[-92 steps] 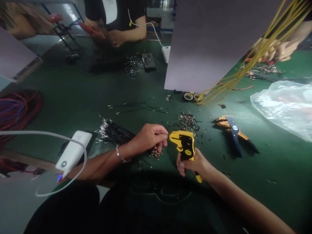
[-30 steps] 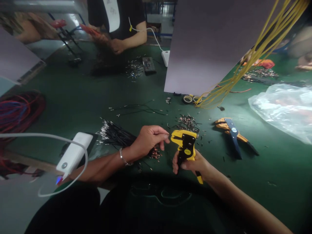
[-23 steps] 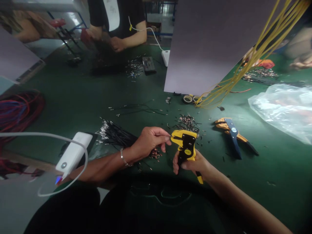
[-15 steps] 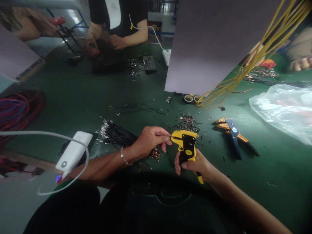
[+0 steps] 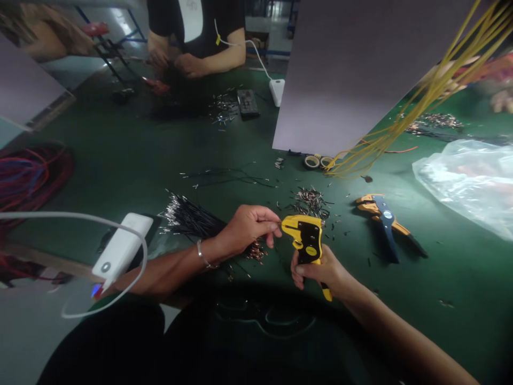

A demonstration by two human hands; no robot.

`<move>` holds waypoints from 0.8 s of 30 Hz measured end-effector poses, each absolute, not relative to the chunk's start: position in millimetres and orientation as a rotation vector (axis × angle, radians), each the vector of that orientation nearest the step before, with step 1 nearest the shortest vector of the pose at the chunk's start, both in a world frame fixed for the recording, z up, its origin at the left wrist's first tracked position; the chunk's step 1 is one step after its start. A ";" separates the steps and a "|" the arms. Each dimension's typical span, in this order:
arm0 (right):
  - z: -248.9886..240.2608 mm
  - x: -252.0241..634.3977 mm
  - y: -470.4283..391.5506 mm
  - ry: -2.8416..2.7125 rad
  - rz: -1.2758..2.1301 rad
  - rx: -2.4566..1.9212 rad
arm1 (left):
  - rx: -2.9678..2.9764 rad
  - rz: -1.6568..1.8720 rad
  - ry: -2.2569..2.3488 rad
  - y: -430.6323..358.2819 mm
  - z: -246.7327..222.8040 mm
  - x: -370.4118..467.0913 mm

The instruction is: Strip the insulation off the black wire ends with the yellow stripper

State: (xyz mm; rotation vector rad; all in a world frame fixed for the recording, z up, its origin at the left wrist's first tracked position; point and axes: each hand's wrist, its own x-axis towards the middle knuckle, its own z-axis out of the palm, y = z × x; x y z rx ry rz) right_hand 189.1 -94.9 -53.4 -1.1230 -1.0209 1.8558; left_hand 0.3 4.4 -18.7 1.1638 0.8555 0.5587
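My left hand (image 5: 256, 229) is closed in a pinch on a thin dark wire (image 5: 279, 222), most of which my fingers hide. The wire's end sits at the nose of a yellow and black wire stripper (image 5: 304, 235). My right hand (image 5: 316, 270) is wrapped round the stripper's handles and holds it upright. Beneath my left forearm lies a bundle of black wires (image 5: 196, 216), silvery ends to the left and coppery ends (image 5: 256, 251) to the right. Just behind the stripper is a heap of small wire scraps (image 5: 310, 202).
To the right lies a blue and orange wire stripper (image 5: 382, 222), with a clear plastic bag (image 5: 468, 182) beyond. Yellow wires (image 5: 404, 128) hang near tape rolls (image 5: 311, 162) and a grey panel (image 5: 344, 75). A white power bank (image 5: 122, 246) is at left. Across the table, a person's hands (image 5: 190, 65) work.
My hands and the wire stripper have stayed nearly in place, with the wire still at its nose. The view has shifted slightly. The hands of the people across and at the right have moved.
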 end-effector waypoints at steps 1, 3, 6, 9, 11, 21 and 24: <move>-52.1 188.6 -94.6 -1.027 1.850 -1.138 | 1.167 0.554 0.855 4.6 -18.5 0.2; -50.0 187.7 -93.9 -1.032 1.836 -1.164 | 1.174 0.542 0.855 4.9 -18.2 0.0; -50.2 186.8 -93.7 -1.008 1.823 -1.176 | 1.181 0.533 0.855 5.3 -18.3 -0.4; -53.0 186.7 -94.4 -0.981 1.821 -1.178 | 1.187 0.526 0.857 5.9 -18.8 -0.8; -54.7 187.0 -94.9 -0.980 1.821 -1.172 | 1.199 0.514 0.858 6.4 -18.8 -0.9; -57.1 187.5 -93.6 -0.959 1.803 -1.230 | 1.298 0.489 0.872 8.6 -19.7 -0.8; -57.5 190.7 -92.5 -0.938 1.799 -1.212 | 1.284 0.498 0.882 9.6 -21.8 -0.5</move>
